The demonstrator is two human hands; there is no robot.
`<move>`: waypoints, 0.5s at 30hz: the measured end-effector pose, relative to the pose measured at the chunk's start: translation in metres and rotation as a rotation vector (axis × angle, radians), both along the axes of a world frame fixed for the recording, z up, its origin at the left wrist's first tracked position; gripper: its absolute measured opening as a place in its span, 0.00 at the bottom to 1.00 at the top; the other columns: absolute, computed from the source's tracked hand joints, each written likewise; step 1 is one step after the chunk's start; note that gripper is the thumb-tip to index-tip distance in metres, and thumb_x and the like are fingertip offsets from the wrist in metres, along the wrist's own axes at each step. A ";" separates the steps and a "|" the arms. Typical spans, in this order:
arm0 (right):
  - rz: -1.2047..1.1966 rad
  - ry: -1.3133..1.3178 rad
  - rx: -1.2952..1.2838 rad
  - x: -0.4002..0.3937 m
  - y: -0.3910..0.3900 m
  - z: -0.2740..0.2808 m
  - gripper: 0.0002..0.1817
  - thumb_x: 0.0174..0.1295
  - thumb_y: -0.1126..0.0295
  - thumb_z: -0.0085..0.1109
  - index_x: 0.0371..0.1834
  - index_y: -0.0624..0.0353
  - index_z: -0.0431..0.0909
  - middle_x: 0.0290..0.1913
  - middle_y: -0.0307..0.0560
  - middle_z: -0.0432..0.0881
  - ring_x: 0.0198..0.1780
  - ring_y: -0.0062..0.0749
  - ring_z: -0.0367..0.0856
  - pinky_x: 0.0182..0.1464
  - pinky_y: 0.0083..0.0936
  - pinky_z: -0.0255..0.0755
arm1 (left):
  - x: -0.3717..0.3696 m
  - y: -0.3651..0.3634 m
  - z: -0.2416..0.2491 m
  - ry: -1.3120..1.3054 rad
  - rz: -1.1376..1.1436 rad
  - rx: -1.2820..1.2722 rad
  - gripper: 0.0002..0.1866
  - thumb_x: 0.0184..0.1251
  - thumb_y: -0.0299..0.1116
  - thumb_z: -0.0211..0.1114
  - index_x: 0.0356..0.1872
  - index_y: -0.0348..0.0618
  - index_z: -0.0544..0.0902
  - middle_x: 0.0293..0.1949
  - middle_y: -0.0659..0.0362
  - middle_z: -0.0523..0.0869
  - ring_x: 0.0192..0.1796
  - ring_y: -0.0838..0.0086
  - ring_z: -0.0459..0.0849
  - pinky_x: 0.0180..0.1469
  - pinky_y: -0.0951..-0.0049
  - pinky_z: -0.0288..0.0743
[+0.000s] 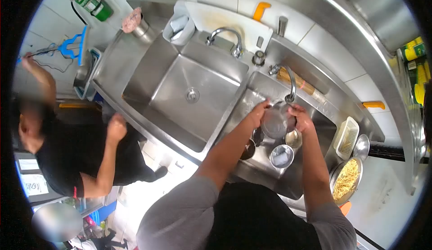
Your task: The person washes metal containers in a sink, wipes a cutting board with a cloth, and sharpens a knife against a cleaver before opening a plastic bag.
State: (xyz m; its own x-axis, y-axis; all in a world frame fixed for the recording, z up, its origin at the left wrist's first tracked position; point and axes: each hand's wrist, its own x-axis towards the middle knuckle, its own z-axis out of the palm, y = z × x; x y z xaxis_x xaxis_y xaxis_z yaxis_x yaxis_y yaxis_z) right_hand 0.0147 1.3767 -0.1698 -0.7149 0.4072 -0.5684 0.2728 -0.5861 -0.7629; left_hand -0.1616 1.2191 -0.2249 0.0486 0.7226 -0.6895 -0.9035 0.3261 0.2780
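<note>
While one round bowl (277, 123) is held over the right-hand basin (292, 178) of two, near the mouth of one of two faucets (293, 81), the left hand (259, 113) pinches its left side with curled fingers and the right hand (301, 118) clasps its right side likewise. One metal pot (283, 167) with something whitish inside stands in that basin. To the right are one white basket (346, 137) and one pan (360, 174) of yellow strips (346, 180); one co-worker (90, 151) is at left.
</note>
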 end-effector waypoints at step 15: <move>1.049 -0.736 0.869 -0.093 -0.027 0.051 0.19 0.62 0.59 0.64 0.50 0.60 0.88 0.45 0.60 0.91 0.48 0.44 0.92 0.47 0.46 0.83 | 0.005 0.021 0.058 1.005 -0.125 -0.025 0.51 0.67 0.51 0.75 0.84 0.38 0.59 0.73 0.43 0.77 0.70 0.58 0.80 0.71 0.66 0.72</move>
